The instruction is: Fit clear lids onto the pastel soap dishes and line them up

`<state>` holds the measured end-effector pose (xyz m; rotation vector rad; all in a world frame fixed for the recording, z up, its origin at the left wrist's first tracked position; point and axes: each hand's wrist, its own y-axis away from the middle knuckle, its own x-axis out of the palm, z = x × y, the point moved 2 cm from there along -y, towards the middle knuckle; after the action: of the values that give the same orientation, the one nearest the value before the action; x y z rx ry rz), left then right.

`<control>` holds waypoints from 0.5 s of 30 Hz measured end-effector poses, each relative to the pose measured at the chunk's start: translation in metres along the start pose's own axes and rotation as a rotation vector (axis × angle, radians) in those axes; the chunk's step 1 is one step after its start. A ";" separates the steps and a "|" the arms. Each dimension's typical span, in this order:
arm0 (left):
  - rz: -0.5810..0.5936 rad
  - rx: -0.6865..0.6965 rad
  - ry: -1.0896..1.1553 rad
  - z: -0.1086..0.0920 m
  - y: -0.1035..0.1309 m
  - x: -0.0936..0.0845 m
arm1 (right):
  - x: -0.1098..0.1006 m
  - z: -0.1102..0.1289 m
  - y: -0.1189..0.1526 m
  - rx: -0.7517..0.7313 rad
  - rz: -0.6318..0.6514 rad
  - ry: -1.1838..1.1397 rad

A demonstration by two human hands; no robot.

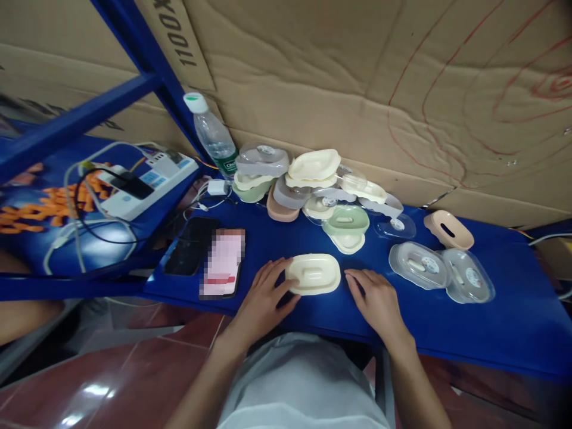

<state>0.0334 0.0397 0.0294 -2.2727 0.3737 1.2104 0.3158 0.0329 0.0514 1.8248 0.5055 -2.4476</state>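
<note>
A cream oval soap dish part [314,271] with a raised bar in its middle lies flat on the blue table [357,313] in front of me. My left hand [270,292] is at its left end, fingers spread, with fingertips touching the rim. Just off the right end, my right hand [373,295] rests on the table, holding nothing, its fingers stretched and thumb apart. Beyond the dish, a green soap dish [353,219] sits at the front of a pile of soap dish parts in cream, grey, green and peach.
Right: two clear-lidded soap dishes [417,265] and a peach dish [448,229]. Left: a lit phone [223,262], a dark phone [187,247], cables and a power strip [149,185]. A water bottle [212,134] stands by the cardboard wall [313,77]; orange pieces [58,202] lie far left.
</note>
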 end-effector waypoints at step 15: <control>0.041 0.019 0.008 0.003 -0.004 -0.003 | 0.012 -0.021 -0.062 -0.180 0.064 0.077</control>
<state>0.0316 0.0445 0.0319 -2.2641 0.4344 1.2134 0.3175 0.0993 0.0491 1.8380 0.6389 -2.2190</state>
